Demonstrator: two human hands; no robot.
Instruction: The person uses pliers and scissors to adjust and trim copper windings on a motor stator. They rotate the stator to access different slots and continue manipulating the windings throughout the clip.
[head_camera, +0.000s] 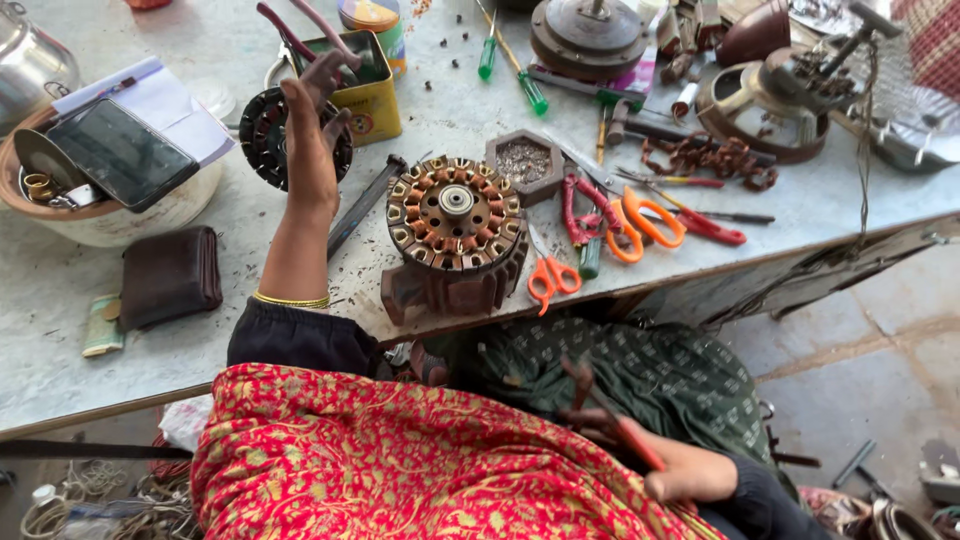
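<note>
Hands: our left hand (312, 125) reaches open-fingered over the dark round wound stator disc (268, 135) on the grey table (60, 290); our right hand (655, 462) grips a red-handled tool (632, 438) in the lap.

Bare tabletop (250, 250) runs mid-left, between wallet (170, 277) and motor stator (456, 225); a hand passes there. Left hand (312, 140) is raised against a dark winding disc (268, 135), yellow tin (370, 90) just right. Right of the stator: orange scissors (550, 275), pliers (590, 215), screwdrivers crowded. Upper right of the frame packed with fan parts (770, 90). White bowl (110, 215) blocks the left.
</note>
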